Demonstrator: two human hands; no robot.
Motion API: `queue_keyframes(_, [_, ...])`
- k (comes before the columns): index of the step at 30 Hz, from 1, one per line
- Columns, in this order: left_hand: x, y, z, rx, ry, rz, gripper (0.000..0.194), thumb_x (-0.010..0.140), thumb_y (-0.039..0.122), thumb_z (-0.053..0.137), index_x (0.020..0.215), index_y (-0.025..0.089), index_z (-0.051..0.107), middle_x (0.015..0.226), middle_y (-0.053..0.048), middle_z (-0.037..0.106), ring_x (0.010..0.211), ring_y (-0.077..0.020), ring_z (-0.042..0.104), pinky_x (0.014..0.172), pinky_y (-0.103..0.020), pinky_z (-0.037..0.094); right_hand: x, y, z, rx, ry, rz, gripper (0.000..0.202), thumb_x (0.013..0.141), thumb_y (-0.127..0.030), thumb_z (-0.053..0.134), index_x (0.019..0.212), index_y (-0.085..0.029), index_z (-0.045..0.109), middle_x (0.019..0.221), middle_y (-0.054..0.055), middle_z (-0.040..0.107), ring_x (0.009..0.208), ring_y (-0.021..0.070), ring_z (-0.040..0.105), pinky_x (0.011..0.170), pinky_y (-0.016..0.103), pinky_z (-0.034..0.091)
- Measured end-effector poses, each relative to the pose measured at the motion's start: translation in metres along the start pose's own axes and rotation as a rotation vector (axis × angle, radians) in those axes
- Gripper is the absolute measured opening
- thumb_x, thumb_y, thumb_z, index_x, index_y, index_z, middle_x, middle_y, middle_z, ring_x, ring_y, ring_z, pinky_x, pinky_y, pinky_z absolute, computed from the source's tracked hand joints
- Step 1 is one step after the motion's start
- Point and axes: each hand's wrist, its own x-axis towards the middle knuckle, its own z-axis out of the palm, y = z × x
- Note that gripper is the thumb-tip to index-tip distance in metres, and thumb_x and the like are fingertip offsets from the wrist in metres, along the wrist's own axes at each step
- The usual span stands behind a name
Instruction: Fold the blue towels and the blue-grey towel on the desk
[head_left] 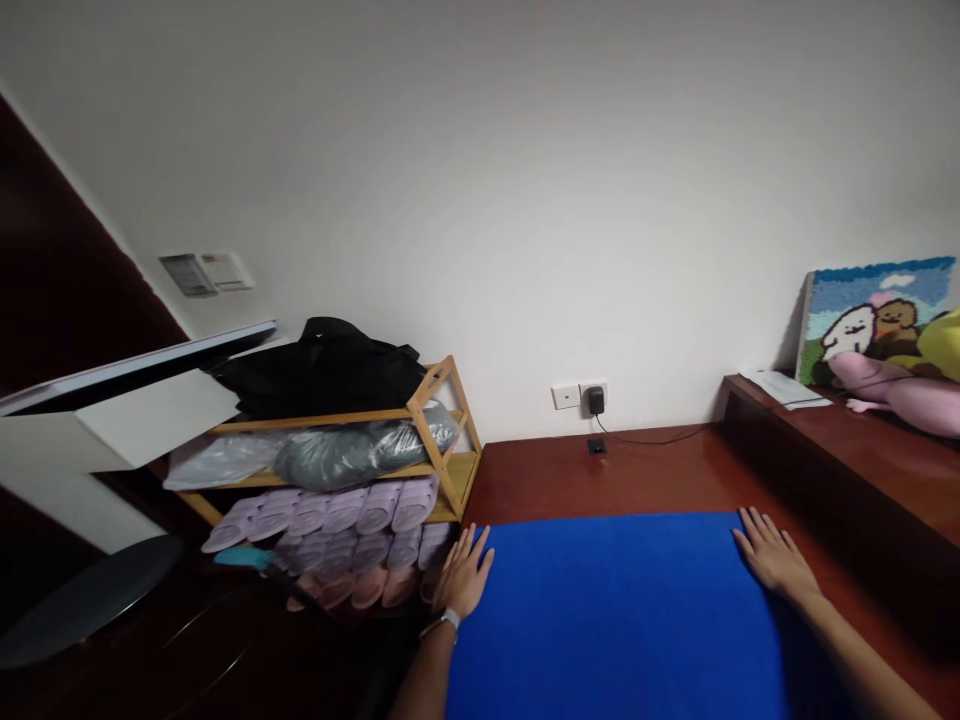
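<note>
A blue cloth or mat [615, 620] lies flat over the reddish-brown tabletop [600, 485]. At its far left corner rests my left hand [461, 575], fingers spread and palm down, with a watch on the wrist. My right hand [776, 555] lies on the far right corner, also palm down with the fingers apart. Neither hand holds anything. The near edge of the blue cloth is outside the view.
A wooden rack [442, 430] on the left carries a black bag [330, 370], plastic-wrapped items and several slippers [379, 505]. A plug [596, 400] with a cable is behind the cloth. At right, a raised ledge [847, 460] bears papers, a picture [877, 320] and a pink toy [907, 395].
</note>
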Motion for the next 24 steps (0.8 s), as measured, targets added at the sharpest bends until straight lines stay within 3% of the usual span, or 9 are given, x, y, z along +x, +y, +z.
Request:
queue_keyframes(5, [0.000,0.003,-0.003,-0.012,-0.013,-0.003,0.057,0.109,0.048,0.035,0.162,0.028,0.041,0.172,-0.009,0.035,0.158,-0.0257,0.033,0.129,-0.048,0.030,0.002,-0.013,-0.019,-0.002,-0.061,0.041,0.074,0.099,-0.043,0.022,0.164,-0.011,0.035,0.171,0.014,0.030,0.159,0.0305,0.027,0.126,0.056,0.027])
queue_keyframes(8, [-0.001,0.003,-0.002,-0.019,0.000,-0.003,0.056,0.109,0.048,0.035,0.162,0.028,0.041,0.172,-0.008,0.036,0.158,-0.0251,0.033,0.129,-0.047,0.029,-0.003,-0.058,-0.038,-0.005,-0.007,0.054,0.073,0.100,-0.041,0.021,0.162,-0.004,0.037,0.169,0.018,0.034,0.158,0.0318,0.030,0.127,0.054,0.026])
queue_keyframes(10, [-0.001,0.004,-0.001,-0.025,0.008,-0.003,0.056,0.109,0.047,0.037,0.161,0.029,0.042,0.171,-0.008,0.036,0.158,-0.0255,0.034,0.129,-0.047,0.029,-0.014,-0.115,-0.049,0.021,0.071,-0.034,0.074,0.102,-0.042,0.020,0.161,-0.001,0.037,0.169,0.019,0.034,0.159,0.0313,0.028,0.130,0.051,0.022])
queue_keyframes(13, [-0.002,0.005,0.000,-0.034,0.009,-0.006,0.056,0.109,0.047,0.037,0.161,0.028,0.043,0.171,-0.009,0.037,0.158,-0.0262,0.034,0.129,-0.048,0.030,-0.042,-0.231,-0.057,0.151,0.095,-0.295,0.072,0.105,-0.046,0.022,0.162,-0.005,0.036,0.170,0.016,0.033,0.160,0.0293,0.026,0.131,0.049,0.019])
queue_keyframes(16, [-0.004,0.006,-0.002,-0.040,0.005,-0.006,0.056,0.109,0.048,0.036,0.161,0.029,0.043,0.172,-0.008,0.036,0.158,-0.0260,0.034,0.129,-0.049,0.030,-0.075,-0.344,-0.056,0.299,0.043,-0.525,0.071,0.107,-0.050,0.022,0.165,-0.010,0.033,0.171,0.012,0.030,0.160,0.0269,0.025,0.131,0.048,0.019])
queue_keyframes(18, [-0.004,0.006,-0.003,-0.043,0.001,-0.008,0.057,0.109,0.049,0.034,0.161,0.029,0.043,0.172,-0.008,0.035,0.158,-0.0257,0.033,0.129,-0.048,0.030,-0.090,-0.396,-0.054,0.347,-0.035,-0.614,0.072,0.107,-0.051,0.020,0.166,-0.011,0.030,0.172,0.012,0.026,0.161,0.0258,0.021,0.132,0.047,0.017])
queue_keyframes(21, [-0.005,0.006,-0.003,-0.043,-0.003,-0.009,0.058,0.109,0.050,0.032,0.162,0.028,0.042,0.172,-0.008,0.035,0.158,-0.0249,0.032,0.129,-0.047,0.029,-0.096,-0.423,-0.051,0.359,-0.130,-0.645,0.072,0.107,-0.050,0.019,0.166,-0.009,0.027,0.173,0.013,0.024,0.162,0.0268,0.018,0.132,0.048,0.013])
queue_keyframes(24, [-0.004,0.005,-0.002,-0.043,0.000,-0.006,0.058,0.109,0.051,0.032,0.161,0.029,0.042,0.172,-0.008,0.036,0.158,-0.0248,0.034,0.129,-0.047,0.030,-0.084,-0.390,-0.046,0.326,-0.133,-0.599,0.074,0.106,-0.052,0.021,0.166,-0.009,0.028,0.172,0.014,0.024,0.162,0.0281,0.019,0.132,0.049,0.014])
